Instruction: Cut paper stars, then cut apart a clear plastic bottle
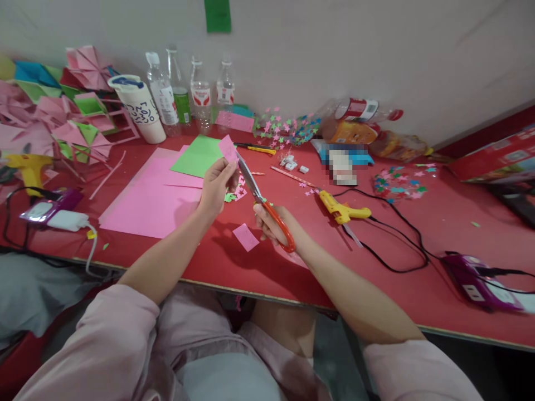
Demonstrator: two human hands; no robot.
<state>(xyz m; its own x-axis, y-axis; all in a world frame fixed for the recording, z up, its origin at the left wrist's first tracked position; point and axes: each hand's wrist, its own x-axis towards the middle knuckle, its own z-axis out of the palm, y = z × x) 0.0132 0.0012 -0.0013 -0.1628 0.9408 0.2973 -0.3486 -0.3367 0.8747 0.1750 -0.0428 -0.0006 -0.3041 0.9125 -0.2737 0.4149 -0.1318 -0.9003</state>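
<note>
My left hand (217,184) pinches a small pink paper piece (228,148) and holds it up above the red table (376,267). My right hand (271,223) grips red-handled scissors (267,203), whose blades reach up to the edge of that pink piece. A small pink paper square (246,236) lies on the table just below the hands. Large pink sheets (150,197) and a green sheet (198,156) lie flat to the left, behind my left hand.
A yellow glue gun (343,210) with a black cord lies to the right. Bottles (200,94) and a white cup (140,108) stand along the wall. Folded paper shapes (62,111) pile at the left. Paper stars (399,184) are scattered about. A purple power strip (476,275) sits at the right.
</note>
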